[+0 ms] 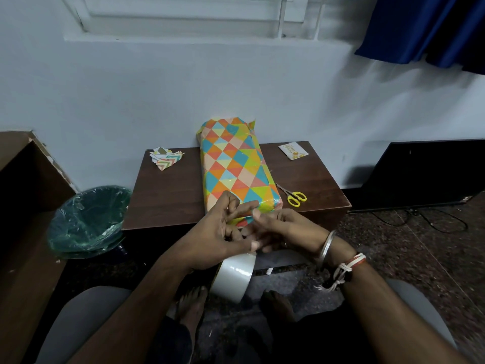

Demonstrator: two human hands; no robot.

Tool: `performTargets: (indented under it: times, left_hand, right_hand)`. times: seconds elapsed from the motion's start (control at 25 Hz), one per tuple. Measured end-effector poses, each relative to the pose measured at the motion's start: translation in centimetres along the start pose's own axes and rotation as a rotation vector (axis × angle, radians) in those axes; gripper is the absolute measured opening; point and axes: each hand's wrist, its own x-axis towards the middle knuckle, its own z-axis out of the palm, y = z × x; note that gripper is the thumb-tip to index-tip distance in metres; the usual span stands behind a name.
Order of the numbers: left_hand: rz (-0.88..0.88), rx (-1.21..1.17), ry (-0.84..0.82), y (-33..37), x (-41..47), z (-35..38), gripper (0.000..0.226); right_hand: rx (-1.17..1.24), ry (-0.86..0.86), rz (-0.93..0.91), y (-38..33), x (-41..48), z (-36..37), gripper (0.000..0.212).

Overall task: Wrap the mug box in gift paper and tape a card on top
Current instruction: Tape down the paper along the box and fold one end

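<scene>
Mug box [236,169], wrapped in triangle-patterned gift paper: lying flat along the middle of the small brown table [168,200], reaching from far edge to near edge.
Left hand [217,232]: at the box's near end, fingers curled, thumb pressed on the rim of a tape roll [235,274] hanging below the near edge.
Right hand [283,229]: meeting the left, fingers bent; grip, if any, impossible to tell.
Card [293,150]: far right corner.
Yellow-handled scissors [292,195]: just beside the box, near the right edge.
Paper scraps [165,158]: far left corner.
Bag-lined bin [89,222]: on the floor beside the left edge.
</scene>
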Motion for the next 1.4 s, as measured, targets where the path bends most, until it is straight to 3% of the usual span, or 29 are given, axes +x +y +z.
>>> performTargets:
  times: [0.16,0.56,0.76,1.0,1.28,1.4]
  left_hand:
    - [-0.031,0.023,0.023,-0.4,0.3,-0.7,0.060]
    - [0.031,-0.057,0.047,-0.4,2.2,-1.0,0.052]
    - [0.042,-0.076,0.140,-0.7,2.7,-0.5,0.038]
    - [0.086,-0.015,0.142,-0.2,3.0,-1.0,0.033]
    - [0.030,-0.061,0.047,0.0,2.9,-1.3,0.055]
    - [0.011,-0.063,0.036,-0.1,2.8,-1.1,0.050]
  right_hand:
    - [-0.084,0.068,-0.144,0.4,1.2,0.0,0.009]
    - [-0.630,0.363,-0.488,-1.2,1.6,-0.9,0.002]
    - [-0.596,0.413,-0.504,-0.9,1.6,-1.2,0.006]
    - [-0.590,0.466,-0.549,-1.0,1.9,-1.0,0.008]
    - [-0.690,0.546,-0.628,-1.0,2.0,-1.4,0.004]
    - [-0.783,0.575,-0.697,-1.0,1.9,-1.3,0.001]
